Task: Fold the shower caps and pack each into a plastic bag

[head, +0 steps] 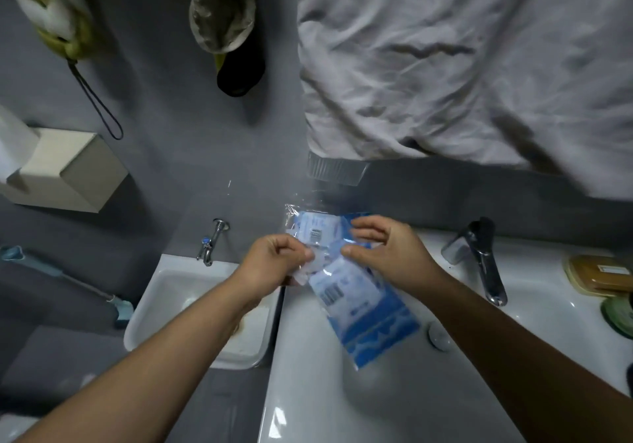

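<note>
At centre frame the left hand (274, 261) pinches the folded shower cap (317, 265). Just beside it, the right hand's (387, 254) grip pinches the upper end of the plastic bag (373, 326), whose long axis slants toward the lower right.

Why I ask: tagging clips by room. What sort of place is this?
Likely a bathroom: a white ceramic washbasin with a chrome lever tap, a smaller white sink under a wall tap, a brown soap bar.

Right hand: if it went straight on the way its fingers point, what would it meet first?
The plastic bag, which its fingers reach over. The right hand points toward the left hand, so past the bag that hand's fingers likely come next. Depth is unclear.
</note>
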Motion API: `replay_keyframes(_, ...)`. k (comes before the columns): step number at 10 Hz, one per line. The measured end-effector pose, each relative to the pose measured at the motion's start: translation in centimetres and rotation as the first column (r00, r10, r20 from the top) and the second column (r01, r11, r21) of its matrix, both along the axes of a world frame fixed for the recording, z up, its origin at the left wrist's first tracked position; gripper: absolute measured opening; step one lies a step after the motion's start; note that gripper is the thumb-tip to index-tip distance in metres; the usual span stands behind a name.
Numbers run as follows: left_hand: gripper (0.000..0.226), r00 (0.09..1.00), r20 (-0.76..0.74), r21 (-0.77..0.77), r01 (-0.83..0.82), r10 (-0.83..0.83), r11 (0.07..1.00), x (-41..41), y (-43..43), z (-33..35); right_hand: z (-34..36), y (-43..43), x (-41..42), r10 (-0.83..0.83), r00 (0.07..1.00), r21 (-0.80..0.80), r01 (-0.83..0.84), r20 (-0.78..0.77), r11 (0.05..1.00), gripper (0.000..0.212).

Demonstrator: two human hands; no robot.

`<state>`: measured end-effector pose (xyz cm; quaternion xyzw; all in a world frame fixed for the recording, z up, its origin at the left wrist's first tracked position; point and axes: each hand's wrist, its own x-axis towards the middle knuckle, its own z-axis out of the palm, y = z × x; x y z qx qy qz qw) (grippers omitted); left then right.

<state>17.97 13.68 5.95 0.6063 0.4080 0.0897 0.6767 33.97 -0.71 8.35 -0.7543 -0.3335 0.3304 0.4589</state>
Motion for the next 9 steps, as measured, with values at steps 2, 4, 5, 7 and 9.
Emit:
replay_keyframes(2,0.015,0.896,-0.098,-0.393,-0.435,0.433,0.810,4.0,6.4,-5.7,-5.7,2.4,0.7,0.033,0.687,-0.095,0.052,0.726,0.994,0.044)
replay_keyframes(4,0.015,0.863,-0.145,-0.353,-0.502,0.484,0.789,7.1,9.5,-9.6,-10.1,7.1,1.9,0.265,0.565,-0.353,0.051,0.782,0.934,0.045)
replay_keyframes(5,0.010,0.842,-0.179,-0.210,-0.538,0.509,0.816,7.6,9.5,-10.5,-11.6,8.4,2.3,0.351,0.637,-0.406,-0.063,0.687,0.911,0.057)
replay_keyframes(7,0.031,0.875,-0.294,0.258,-0.314,0.384,0.913,7.8,9.3,-10.7,-13.7,8.9,3.7,0.465,0.711,-0.544,-0.139,0.527,0.828,0.066)
replay_keyframes(9,0.039,0.898,-0.293,0.301,-0.240,0.329,0.923,6.9,10.0,-10.0,-12.7,8.5,3.3,0.405,0.701,-0.438,-0.145,0.587,0.887,0.069)
